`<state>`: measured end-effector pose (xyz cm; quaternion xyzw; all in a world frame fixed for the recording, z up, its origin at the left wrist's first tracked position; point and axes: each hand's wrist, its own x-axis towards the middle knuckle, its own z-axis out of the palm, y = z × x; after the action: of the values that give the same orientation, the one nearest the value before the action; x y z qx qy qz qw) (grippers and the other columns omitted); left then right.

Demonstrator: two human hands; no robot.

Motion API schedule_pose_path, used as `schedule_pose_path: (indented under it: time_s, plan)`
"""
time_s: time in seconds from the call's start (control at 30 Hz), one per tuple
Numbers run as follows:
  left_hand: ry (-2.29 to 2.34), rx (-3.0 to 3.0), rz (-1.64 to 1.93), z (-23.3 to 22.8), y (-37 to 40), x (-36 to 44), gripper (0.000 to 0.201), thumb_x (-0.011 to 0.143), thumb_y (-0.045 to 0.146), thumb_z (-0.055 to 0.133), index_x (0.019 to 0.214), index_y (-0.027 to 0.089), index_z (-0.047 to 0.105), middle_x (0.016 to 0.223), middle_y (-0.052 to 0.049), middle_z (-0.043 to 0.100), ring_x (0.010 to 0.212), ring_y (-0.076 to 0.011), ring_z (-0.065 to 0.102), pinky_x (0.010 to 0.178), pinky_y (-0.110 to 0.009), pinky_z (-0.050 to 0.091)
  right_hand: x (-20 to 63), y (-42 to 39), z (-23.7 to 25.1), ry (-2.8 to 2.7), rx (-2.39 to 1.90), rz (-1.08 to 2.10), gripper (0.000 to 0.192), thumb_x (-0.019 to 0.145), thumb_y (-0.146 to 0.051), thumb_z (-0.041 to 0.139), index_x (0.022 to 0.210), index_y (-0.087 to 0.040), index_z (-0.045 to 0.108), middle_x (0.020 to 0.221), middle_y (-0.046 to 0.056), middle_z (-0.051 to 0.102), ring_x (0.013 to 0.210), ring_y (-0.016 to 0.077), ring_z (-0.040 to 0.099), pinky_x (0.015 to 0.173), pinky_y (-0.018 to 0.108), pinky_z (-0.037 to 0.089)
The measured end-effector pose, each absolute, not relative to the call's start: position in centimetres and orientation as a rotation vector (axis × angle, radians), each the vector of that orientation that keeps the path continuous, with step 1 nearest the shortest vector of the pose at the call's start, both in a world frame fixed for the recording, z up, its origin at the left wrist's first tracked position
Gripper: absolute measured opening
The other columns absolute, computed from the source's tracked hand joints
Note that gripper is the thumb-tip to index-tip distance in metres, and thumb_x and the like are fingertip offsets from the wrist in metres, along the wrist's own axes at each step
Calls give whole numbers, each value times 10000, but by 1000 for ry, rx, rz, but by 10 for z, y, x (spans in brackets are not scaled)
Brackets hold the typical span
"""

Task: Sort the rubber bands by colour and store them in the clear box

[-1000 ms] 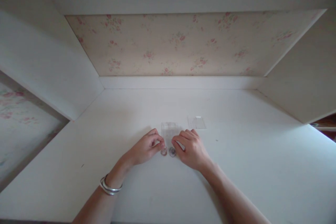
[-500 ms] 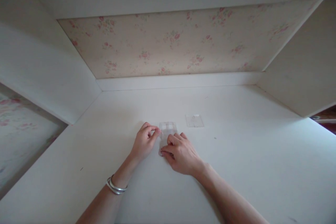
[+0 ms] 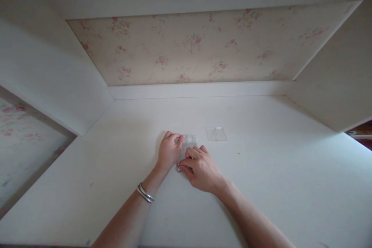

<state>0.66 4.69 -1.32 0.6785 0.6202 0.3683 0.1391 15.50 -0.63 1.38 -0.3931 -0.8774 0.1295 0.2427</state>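
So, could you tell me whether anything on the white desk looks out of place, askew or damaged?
Nothing stands out. Both the left hand and the right hand rest on a small clear plastic case lying flat on the white desk. A second clear piece lies flat just beyond, apart from the hands. No spill or breakage shows.

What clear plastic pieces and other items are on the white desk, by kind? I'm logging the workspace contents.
Clear plastic box under the hands: 1
Clear flat plastic piece lying apart: 1
Small round piece at the fingertips: 1, partly hidden
Silver bracelets on left wrist: 2
Total: 5
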Motion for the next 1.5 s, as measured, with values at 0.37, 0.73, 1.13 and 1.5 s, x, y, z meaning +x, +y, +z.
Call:
schedule_pose_path:
  time_s: [0.37,0.73,1.13,1.5]
  plan:
    - [1691,1997,1058,9,24,-23,277,897,369,464,858,175,657,816,-32,610,747,-146,564,711,-266,435,165,15,-7,-1845,-1269,345,221,915,-286,461,930,-220,671,809,34,553,756,146,524,726,287,387]
    - [1300,2165,495,25,-5,-39,201,840,310,558,746,208,704,725,-23,611,689,-136,554,616,-238,404,161,45,-9,-1947,-1363,374,189,887,-310,513,915,-270,695,785,9,558,720,133,527,690,273,367]
    - [1230,2243,370,18,-7,-40,149,811,268,575,812,264,724,755,-9,626,701,-142,573,645,-242,432,162,48,-7,-1905,-1364,345,218,889,-329,503,909,-261,709,771,14,573,728,138,534,698,280,375]
    - [1192,2269,337,22,-8,-40,182,865,270,532,875,255,713,804,-14,641,742,-144,580,677,-252,433,171,36,-9,-1669,-1429,394,257,873,-361,500,833,-220,711,674,0,526,589,118,483,559,241,371]
